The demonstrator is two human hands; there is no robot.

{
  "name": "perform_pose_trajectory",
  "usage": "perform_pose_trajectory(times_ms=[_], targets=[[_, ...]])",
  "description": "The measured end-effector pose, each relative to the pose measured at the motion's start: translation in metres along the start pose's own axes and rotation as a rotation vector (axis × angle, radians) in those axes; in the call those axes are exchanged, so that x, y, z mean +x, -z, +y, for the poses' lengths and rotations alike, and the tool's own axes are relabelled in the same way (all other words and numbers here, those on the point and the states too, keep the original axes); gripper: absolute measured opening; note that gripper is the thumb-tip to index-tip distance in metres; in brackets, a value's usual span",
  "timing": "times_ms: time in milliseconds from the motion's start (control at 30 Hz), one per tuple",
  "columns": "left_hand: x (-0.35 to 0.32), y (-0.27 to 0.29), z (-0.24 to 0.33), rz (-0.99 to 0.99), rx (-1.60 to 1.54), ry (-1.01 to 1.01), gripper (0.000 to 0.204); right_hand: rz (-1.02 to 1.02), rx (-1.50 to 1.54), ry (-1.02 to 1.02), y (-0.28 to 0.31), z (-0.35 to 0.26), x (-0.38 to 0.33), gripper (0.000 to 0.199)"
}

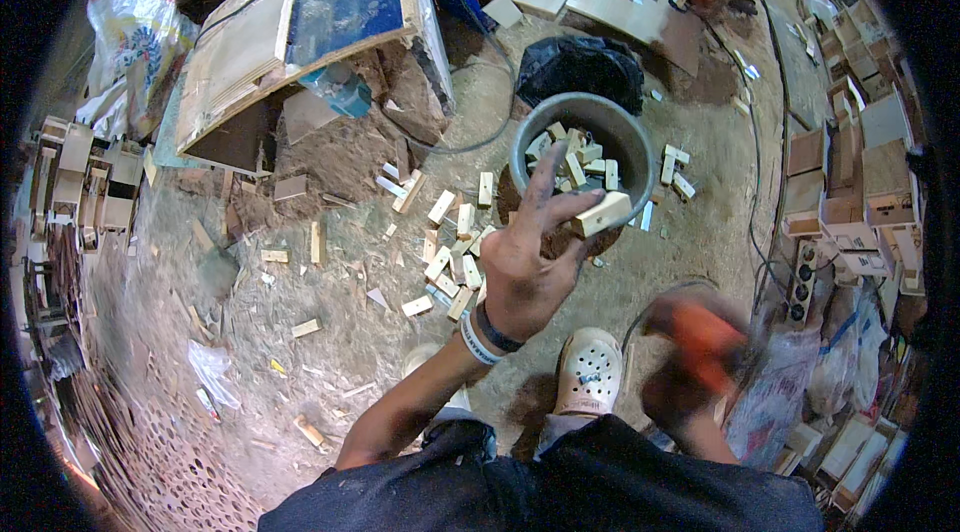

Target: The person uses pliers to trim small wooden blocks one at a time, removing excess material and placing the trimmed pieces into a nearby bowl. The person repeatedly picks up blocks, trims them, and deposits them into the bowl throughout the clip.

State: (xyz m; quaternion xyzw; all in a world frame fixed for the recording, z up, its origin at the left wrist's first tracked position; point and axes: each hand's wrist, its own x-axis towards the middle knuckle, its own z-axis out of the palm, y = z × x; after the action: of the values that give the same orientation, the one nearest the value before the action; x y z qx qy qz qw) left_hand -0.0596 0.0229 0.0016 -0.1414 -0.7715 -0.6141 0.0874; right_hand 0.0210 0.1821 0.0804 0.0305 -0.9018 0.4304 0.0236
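By the near rim of the grey bucket (pixel 517 160), L hand (pixel 535 257) is pinching a wooden block (pixel 603 216) btw thumb & finger, another finger sticking out; R hand (pixel 672 396) is showing blurred, prob. holding an orange tool (pixel 706 347), finger closure can't tell; for good work, L hand should be keeping block steady, fingertips clear of tool's working end.

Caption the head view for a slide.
Left hand holds a wood block near a bucket; right hand grips an orange tool.

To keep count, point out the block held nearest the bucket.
The block in the left hand; those around it lie in the bucket or on the floor.
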Motion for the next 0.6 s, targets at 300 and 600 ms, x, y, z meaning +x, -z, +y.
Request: perform_pose_trajectory(times_ms=[300,600], targets=[[0.002,0.005,-0.012,0.058,0.099,-0.074,0.079,0.389,0.392,0.071,-0.010,0.022,-0.019,0.045],[-0.010,0.015,-0.004,0.018,0.066,-0.069,0.069,0.133,-0.036,-0.057,-0.021,0.024,-0.007,0.054]])
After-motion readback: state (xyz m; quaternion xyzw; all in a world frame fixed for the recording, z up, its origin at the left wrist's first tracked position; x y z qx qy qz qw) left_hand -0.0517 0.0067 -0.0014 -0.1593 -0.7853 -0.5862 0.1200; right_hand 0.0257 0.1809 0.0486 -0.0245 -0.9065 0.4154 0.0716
